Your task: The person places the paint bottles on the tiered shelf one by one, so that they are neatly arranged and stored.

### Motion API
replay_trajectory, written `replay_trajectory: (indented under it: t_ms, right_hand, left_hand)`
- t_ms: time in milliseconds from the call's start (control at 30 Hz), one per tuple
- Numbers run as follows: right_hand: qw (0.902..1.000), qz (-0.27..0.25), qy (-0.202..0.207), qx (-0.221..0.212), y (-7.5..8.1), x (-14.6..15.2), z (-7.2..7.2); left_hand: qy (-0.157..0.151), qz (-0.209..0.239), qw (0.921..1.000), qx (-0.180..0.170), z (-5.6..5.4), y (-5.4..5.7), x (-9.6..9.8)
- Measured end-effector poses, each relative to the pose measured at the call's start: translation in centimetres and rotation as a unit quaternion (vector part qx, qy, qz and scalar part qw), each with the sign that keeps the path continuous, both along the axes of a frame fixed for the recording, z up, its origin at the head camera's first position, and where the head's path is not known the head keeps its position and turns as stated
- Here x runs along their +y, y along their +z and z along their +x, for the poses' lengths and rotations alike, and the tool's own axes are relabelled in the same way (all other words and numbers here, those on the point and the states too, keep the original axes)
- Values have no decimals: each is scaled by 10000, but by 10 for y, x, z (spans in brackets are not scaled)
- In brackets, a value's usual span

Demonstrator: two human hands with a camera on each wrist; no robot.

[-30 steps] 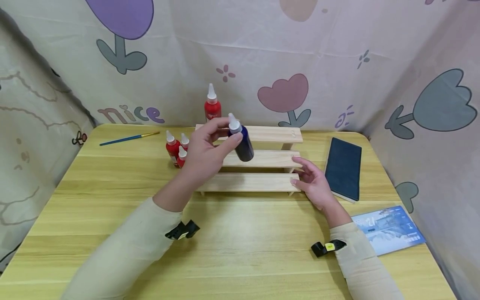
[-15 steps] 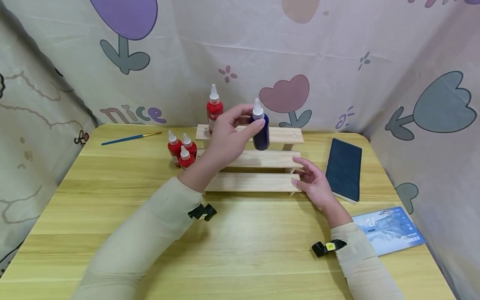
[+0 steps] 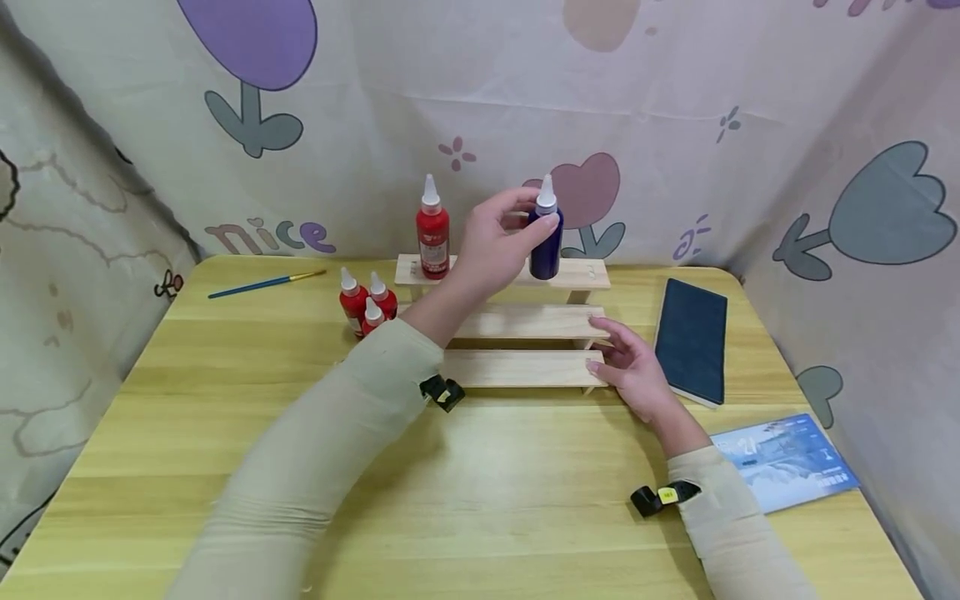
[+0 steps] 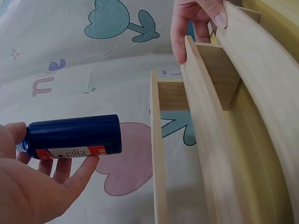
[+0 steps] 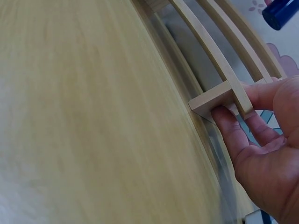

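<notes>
My left hand [image 3: 498, 246] grips a dark blue squeeze bottle [image 3: 546, 246] with a white pointed cap, thumb and fingers near its neck. In the left wrist view the blue bottle [image 4: 77, 135] shows a red and white label and a gap between its base and the top shelf. Below it stands a three-step wooden rack [image 3: 525, 321]. My right hand [image 3: 633, 371] holds the rack's right end, and in the right wrist view its thumb and fingers pinch the end of a step [image 5: 236, 95]. One red squeeze bottle [image 3: 433, 242] stands upright on the top step's left end.
Three red bottles [image 3: 352, 302] stand on the table left of the rack, partly behind my left arm. A blue-handled paintbrush [image 3: 262, 285] lies further left. Right of the rack lie a dark notebook [image 3: 692, 342] and a blue printed booklet [image 3: 787, 462]. A patterned cloth [image 3: 375, 100] hangs behind.
My left hand has carried the blue bottle right and up, from over the rack's middle to above the right part of the top step. The bottle is now more upright. My right hand stays put.
</notes>
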State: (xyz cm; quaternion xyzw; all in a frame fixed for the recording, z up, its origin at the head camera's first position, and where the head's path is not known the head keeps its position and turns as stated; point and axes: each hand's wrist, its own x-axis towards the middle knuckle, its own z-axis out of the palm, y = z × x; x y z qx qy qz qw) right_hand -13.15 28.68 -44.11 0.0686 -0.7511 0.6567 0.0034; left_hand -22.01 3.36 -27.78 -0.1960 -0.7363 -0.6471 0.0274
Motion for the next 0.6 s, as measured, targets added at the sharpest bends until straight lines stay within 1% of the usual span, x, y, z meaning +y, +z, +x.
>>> replay_trajectory:
  t_ms: [167,300,433,600]
  right_hand:
    - [9999,-45,100,21,-1,1,0]
    - [10000,-17,84,48,-1,2,0]
    - [9999,41,84,60,0,2,0]
    - [9999,10,110,74,-1,2,-1]
  left_hand:
    - [-182,-12,9997,-160,-12,1,17]
    - [-265,-304,9989,-235,-19,2,30]
    - [-326,-537,9977,-269,-22,1,39]
    - [-395,-612,9968,-342,-22,-3,46]
